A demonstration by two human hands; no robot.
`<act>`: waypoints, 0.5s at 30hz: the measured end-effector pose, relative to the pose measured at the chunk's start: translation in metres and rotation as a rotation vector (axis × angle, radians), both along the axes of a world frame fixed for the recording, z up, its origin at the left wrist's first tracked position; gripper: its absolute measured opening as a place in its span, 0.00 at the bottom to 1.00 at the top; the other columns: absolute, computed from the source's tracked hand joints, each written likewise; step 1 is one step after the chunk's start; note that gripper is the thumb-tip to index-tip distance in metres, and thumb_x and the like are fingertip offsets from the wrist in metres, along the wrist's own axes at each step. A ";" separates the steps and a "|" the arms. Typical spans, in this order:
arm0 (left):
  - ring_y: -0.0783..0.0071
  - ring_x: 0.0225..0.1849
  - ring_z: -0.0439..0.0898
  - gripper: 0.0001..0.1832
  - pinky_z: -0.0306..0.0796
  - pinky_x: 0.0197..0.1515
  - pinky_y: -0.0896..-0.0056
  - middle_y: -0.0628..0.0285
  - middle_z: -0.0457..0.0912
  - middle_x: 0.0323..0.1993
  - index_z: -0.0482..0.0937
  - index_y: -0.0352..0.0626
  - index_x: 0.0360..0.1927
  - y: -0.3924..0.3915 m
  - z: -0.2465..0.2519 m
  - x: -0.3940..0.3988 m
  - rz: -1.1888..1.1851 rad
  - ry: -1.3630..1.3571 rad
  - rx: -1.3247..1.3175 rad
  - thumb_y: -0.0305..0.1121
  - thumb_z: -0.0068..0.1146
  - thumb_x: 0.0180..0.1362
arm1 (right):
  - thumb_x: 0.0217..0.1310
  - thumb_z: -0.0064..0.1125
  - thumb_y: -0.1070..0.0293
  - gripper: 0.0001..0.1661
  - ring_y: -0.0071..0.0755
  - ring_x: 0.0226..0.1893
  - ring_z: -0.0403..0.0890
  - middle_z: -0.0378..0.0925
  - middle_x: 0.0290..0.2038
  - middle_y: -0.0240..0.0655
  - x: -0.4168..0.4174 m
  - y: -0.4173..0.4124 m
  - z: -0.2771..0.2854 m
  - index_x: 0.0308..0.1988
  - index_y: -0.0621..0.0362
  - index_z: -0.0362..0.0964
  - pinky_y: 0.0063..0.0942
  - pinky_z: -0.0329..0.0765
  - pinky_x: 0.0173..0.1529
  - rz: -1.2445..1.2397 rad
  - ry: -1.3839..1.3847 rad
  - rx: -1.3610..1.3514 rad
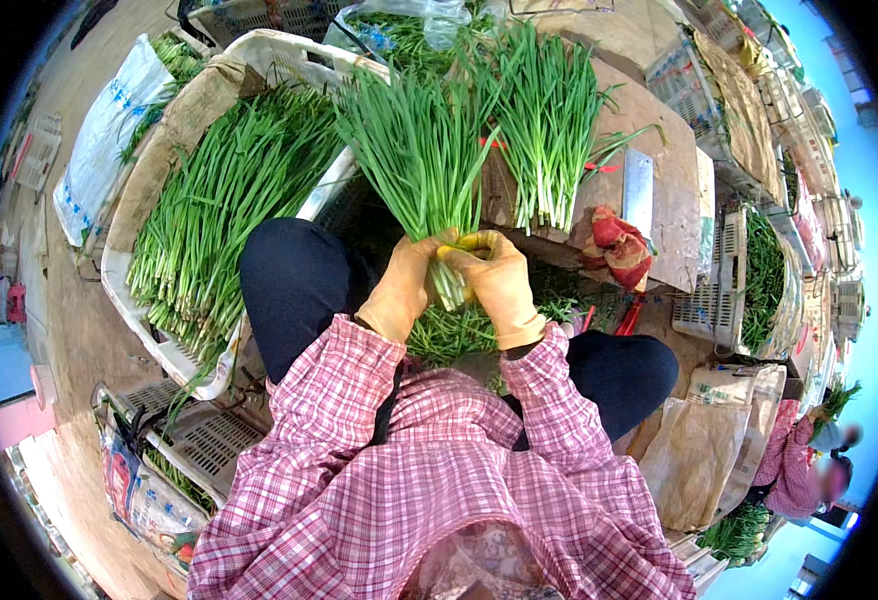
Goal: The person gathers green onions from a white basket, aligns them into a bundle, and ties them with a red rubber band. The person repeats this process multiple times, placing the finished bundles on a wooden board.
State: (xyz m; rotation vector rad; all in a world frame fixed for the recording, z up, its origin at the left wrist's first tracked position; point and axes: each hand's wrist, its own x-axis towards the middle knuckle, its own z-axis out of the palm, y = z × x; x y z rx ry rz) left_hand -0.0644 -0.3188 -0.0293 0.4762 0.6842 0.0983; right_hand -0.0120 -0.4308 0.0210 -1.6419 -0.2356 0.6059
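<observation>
Both of my hands wear yellowish work gloves and grip one bunch of garlic chives (427,157) above my lap. My left hand (401,289) wraps the bunch on its left side, low on the stalks. From the right, my right hand (495,277) closes around the same stalks, fingertips against the left hand's. Pale cut ends stick out below the gloves, and the green leaves fan away from me. Another bunch of chives (547,135) lies on a wooden board (664,202), with a red tie beside it. A cleaver (637,187) with a cloth-wrapped handle (619,244) rests on that board.
A white plastic crate (120,262) at my left holds many loose chives (236,195). Green trimmings (454,330) lie between my knees. Red ties (630,315) hang by the board's near edge. More crates (709,300) stand at right, where another person (799,465) holds greens.
</observation>
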 end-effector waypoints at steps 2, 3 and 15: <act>0.58 0.35 0.83 0.14 0.81 0.37 0.51 0.55 0.82 0.40 0.75 0.40 0.52 -0.005 0.012 -0.002 0.082 0.001 0.004 0.36 0.53 0.67 | 0.58 0.69 0.68 0.13 0.18 0.21 0.76 0.81 0.27 0.33 0.002 -0.001 -0.006 0.40 0.65 0.78 0.19 0.72 0.24 0.018 0.017 -0.106; 0.57 0.35 0.83 0.15 0.81 0.37 0.51 0.55 0.82 0.40 0.75 0.40 0.52 -0.006 0.015 -0.004 0.127 0.002 0.007 0.37 0.53 0.68 | 0.58 0.69 0.69 0.13 0.19 0.21 0.77 0.82 0.27 0.33 0.003 0.001 -0.004 0.40 0.65 0.78 0.20 0.73 0.24 0.031 0.026 -0.158; 0.60 0.33 0.84 0.14 0.82 0.35 0.56 0.56 0.83 0.38 0.76 0.38 0.51 -0.001 0.011 -0.005 -0.011 0.018 0.028 0.35 0.54 0.66 | 0.62 0.65 0.69 0.10 0.17 0.20 0.73 0.80 0.27 0.29 0.006 -0.009 -0.019 0.41 0.63 0.77 0.18 0.70 0.22 -0.064 0.139 0.134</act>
